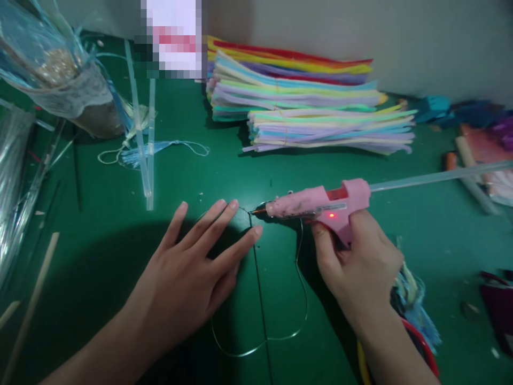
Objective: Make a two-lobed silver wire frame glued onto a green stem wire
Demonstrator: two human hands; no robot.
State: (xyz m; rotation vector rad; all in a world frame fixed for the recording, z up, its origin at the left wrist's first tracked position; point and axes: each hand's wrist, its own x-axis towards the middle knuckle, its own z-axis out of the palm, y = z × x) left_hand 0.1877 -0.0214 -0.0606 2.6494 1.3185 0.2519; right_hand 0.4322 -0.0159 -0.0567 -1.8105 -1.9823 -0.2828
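Note:
My right hand [356, 262] grips a pink hot glue gun [316, 203] with a red light lit and a long clear glue stick [433, 176] sticking out of its back. The nozzle points left and meets the top end of a thin dark rod [258, 283] lying on the green table. A thin wire bent into a wavy loop [306, 299] lies around the rod, crossing it near the bottom. With fingers spread, my left hand [200, 256] rests over the left side of the wire, hiding part of it. Its index fingertip is close to the rod's top, beside the nozzle.
Bundles of coloured pipe cleaners [332, 128] lie at the back. A lace-trimmed pot [88, 101] stands back left, near loose glue sticks [146, 176] and a blue tassel [140, 154]. More tassels [420, 313] and red-and-yellow handles [420, 342] lie beside my right forearm. Wooden sticks [36, 294] are at left.

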